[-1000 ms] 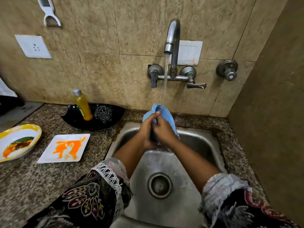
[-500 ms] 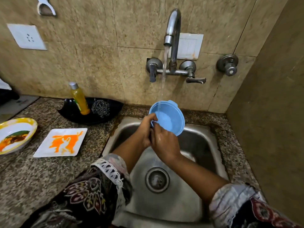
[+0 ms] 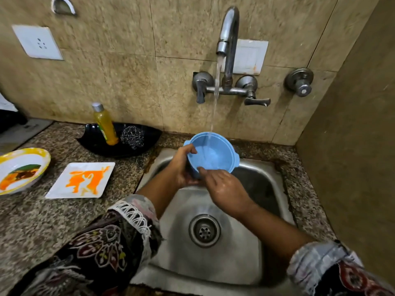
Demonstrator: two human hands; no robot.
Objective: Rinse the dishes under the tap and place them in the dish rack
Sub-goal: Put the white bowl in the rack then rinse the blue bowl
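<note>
The blue bowl (image 3: 210, 153) now faces up, mouth turned from edge-on to catch the tap (image 3: 227, 35) stream over the sink (image 3: 267, 167). The left hand (image 3: 181, 167) grips its rim; the right hand (image 3: 224, 189) has slipped off, fingers relaxed, fingertips touching the near rim (inside rinse underway; two soiled plates wait on the counter (image 3: 42, 221)).

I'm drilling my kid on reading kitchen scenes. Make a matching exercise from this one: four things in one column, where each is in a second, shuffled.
Things:
1. blue bowl
2. square plate
3. soap bottle
4. drain

Places:
A. standing in the black dish
B. bottom of the sink
C. under the running tap
D. flat on the counter, left of the sink

Pairs: 1-C, 2-D, 3-A, 4-B
</note>
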